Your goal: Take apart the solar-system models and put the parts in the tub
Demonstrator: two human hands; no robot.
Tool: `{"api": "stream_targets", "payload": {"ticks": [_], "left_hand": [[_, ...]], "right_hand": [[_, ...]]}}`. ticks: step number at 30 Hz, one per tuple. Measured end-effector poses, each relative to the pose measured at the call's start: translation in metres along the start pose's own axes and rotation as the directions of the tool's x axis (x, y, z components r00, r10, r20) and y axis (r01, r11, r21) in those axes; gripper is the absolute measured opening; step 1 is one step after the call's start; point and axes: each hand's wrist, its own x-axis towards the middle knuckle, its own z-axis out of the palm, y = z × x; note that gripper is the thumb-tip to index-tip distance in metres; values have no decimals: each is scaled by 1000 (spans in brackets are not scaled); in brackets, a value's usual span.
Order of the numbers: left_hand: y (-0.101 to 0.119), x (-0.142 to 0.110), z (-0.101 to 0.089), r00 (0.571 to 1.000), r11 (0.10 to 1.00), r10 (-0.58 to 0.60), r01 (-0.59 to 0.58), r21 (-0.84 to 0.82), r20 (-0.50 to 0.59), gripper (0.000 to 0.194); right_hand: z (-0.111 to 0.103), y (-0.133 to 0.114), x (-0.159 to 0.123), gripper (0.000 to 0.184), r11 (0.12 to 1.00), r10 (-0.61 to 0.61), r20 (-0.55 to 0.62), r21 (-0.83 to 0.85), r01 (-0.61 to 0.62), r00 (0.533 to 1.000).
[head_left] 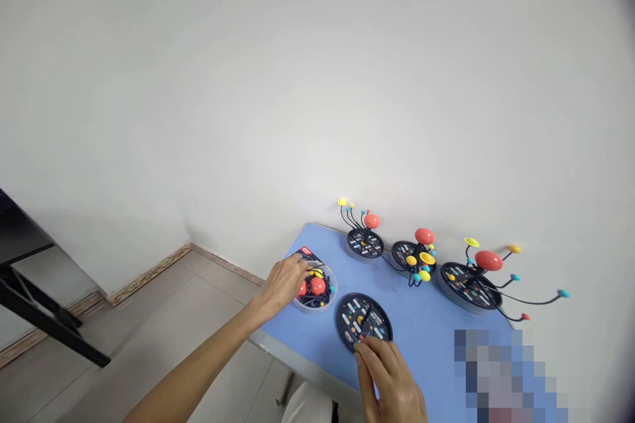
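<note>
My left hand (pixel 285 281) reaches over the back left rim of a clear round tub (pixel 336 291). Its fingers are closed together; a thin dark piece shows by the fingertips, but whether they grip it I cannot tell. Inside the tub lie red balls (pixel 318 286), small yellow and blue pieces and black rods. To the right of the tub sits a round black base (pixel 351 317) with printed labels and a short black post (pixel 368 314) near its middle. My right hand (pixel 394 383) is at the base's front edge, thumb and fingers pinched; what is between them is hidden.
Three planet models stand along the back of the blue table (pixel 317 350): a left one (pixel 364 244), a middle one (pixel 404 253) and a right one (pixel 469 291), whose curved arms stick out sideways. A dark card (pixel 311 254) lies behind the tub. A pixelated patch covers the right front.
</note>
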Motion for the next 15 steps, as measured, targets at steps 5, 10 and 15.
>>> {"api": "stream_targets", "payload": {"ticks": [5,10,15], "left_hand": [[0,-2,19,990,993,115,-118,32,78,25],[-3,-3,30,983,965,181,-183,-186,-28,19],[-1,-3,23,985,918,160,-172,-357,-64,22]], "right_hand": [[-8,10,-26,16,999,41,-24,6,-41,999],[-11,20,-42,25,977,211,10,-14,-211,977],[-16,36,-47,25,961,271,93,-85,-263,958]]}}
